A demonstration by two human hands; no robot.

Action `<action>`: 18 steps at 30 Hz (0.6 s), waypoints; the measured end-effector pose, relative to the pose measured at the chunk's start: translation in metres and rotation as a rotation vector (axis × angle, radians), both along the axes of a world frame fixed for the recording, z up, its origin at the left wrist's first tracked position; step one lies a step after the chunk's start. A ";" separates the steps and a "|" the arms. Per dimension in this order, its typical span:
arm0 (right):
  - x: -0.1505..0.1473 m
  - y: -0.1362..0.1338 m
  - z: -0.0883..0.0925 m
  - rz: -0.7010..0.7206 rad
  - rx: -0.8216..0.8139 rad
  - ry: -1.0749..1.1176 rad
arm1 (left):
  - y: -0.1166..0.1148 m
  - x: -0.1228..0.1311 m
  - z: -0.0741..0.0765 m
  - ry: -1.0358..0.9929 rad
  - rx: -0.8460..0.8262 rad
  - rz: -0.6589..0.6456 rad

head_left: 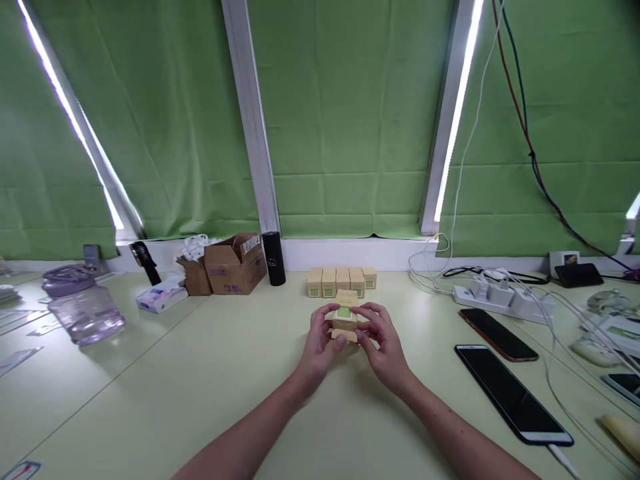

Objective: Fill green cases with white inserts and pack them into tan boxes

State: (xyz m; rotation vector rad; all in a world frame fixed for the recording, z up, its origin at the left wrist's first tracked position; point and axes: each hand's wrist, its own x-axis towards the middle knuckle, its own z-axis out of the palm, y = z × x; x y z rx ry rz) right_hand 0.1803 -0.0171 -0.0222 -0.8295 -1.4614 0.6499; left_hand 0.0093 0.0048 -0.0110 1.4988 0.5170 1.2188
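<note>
Between my two hands is a small tan cardboard box (345,324) with a green and white label. Its top flap stands up at the back, and another flap sticks out at the front, towards me. My left hand (323,338) grips the box's left side, thumb by the front flap. On the opposite side, the fingers of my right hand (379,339) are closed round the box. Just beyond, a row of several similar small tan boxes (336,282) stands on the table. What lies inside the held box cannot be made out.
A brown carton (235,270), black cylinder (273,259), tissue pack (161,294) and purple-lidded jug (85,307) stand on the left. To the right lie two phones, one black (513,393) and one brown-edged (499,335), a power strip (503,299) and loose white cables.
</note>
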 end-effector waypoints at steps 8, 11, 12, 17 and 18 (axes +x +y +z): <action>0.000 -0.005 0.003 0.060 0.042 -0.017 | -0.002 -0.001 0.004 -0.023 -0.045 0.015; -0.001 -0.007 0.004 0.070 0.047 -0.017 | -0.002 -0.001 0.004 -0.027 -0.039 0.031; -0.001 -0.007 0.004 0.071 0.049 -0.017 | -0.002 -0.001 0.004 -0.027 -0.038 0.036; -0.001 -0.007 0.003 0.070 0.055 -0.010 | -0.002 -0.001 0.004 -0.027 -0.044 0.056; -0.001 -0.007 0.003 0.070 0.055 -0.009 | -0.001 -0.001 0.004 -0.027 -0.044 0.057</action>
